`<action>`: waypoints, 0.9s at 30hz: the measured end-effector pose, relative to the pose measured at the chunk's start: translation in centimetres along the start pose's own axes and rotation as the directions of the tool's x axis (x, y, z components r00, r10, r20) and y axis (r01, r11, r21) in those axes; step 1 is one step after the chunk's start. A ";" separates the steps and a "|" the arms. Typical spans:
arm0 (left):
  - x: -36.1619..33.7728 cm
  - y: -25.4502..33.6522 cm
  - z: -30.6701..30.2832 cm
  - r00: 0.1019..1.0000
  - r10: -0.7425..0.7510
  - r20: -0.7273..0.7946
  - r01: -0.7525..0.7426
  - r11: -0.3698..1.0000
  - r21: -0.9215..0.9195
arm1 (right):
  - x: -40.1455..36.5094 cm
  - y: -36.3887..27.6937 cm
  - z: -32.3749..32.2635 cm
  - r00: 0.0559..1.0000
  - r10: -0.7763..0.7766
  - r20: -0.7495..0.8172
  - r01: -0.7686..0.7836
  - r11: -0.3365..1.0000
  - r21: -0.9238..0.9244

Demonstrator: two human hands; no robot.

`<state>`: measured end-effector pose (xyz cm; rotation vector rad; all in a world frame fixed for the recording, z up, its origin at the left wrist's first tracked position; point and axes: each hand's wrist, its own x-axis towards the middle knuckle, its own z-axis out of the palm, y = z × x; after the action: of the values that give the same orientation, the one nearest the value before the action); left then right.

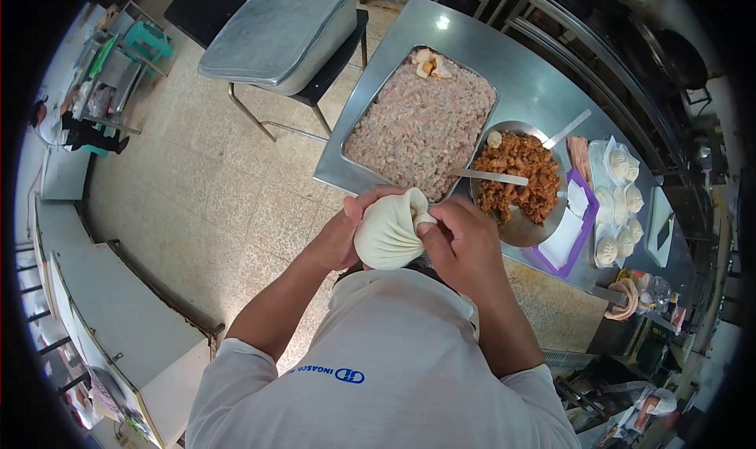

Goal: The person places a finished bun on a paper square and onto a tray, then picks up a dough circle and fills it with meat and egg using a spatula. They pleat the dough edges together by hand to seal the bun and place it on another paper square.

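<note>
A large pale dough bun with pleats down its side is held up in front of my chest. My left hand cups it from the left, fingers curled round its back. At the bun's gathered rim, my right hand pinches the dough between thumb and fingers. The top still shows a fold with an opening; what lies inside is hidden. Just beyond my hands is a metal tray heaped with minced meat filling. A flat metal spatula bridges the tray and a round pan of reddish-brown filling.
On the steel table, a purple-edged tray of white powder stands right of the pan. Several pleated buns sit farther right, near a white board. A lidded grey tub rests on a black chair at the back left.
</note>
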<state>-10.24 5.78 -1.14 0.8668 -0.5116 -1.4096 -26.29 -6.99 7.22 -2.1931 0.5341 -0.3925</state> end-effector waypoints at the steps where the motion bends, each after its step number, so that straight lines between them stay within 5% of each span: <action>1: 0.1 0.0 0.3 0.998 0.060 -0.035 -0.057 0.996 0.075 | 0.4 -0.5 0.4 0.995 0.004 -0.095 0.001 0.999 0.048; 3: 0.0 0.4 -0.1 0.999 0.041 -0.002 -0.040 0.988 0.152 | 0.6 -0.5 0.6 0.982 0.011 -0.189 0.007 0.995 0.096; 5: -0.3 1.2 -0.7 0.999 0.022 0.026 -0.027 0.973 0.229 | 0.4 0.4 0.8 0.997 0.006 -0.072 -0.003 0.999 0.043; 7: -0.8 2.4 -0.8 0.982 -0.174 0.075 0.163 0.978 0.131 | -0.1 0.9 0.7 0.999 -0.004 -0.040 0.004 1.000 0.014; 10: -0.8 1.1 -1.1 0.981 -0.183 0.068 0.182 0.983 0.020 | -0.1 0.7 0.6 1.000 -0.005 -0.017 0.005 1.000 0.006; 13: -0.2 0.0 0.1 1.000 -0.016 0.010 0.016 0.999 -0.030 | 0.3 -0.2 0.5 0.996 0.058 -0.067 -0.052 0.995 0.079; 17: -0.2 0.5 0.0 0.998 -0.045 0.036 0.043 0.997 0.058 | 0.7 0.1 0.3 0.997 0.078 -0.026 -0.075 0.992 0.106; 23: -0.1 1.2 0.6 0.998 -0.059 0.014 0.060 0.988 -0.141 | 0.2 1.0 0.2 1.000 0.018 -0.009 -0.017 0.998 0.068; 27: -0.1 1.2 -0.1 1.000 -0.008 0.028 0.007 1.000 0.027 | 0.7 -1.0 0.3 0.987 0.108 -0.121 -0.085 0.980 0.180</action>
<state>-9.38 5.89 -0.26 0.8727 -0.5499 -1.4262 -25.33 -6.63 7.90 -1.9746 0.6505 -0.5128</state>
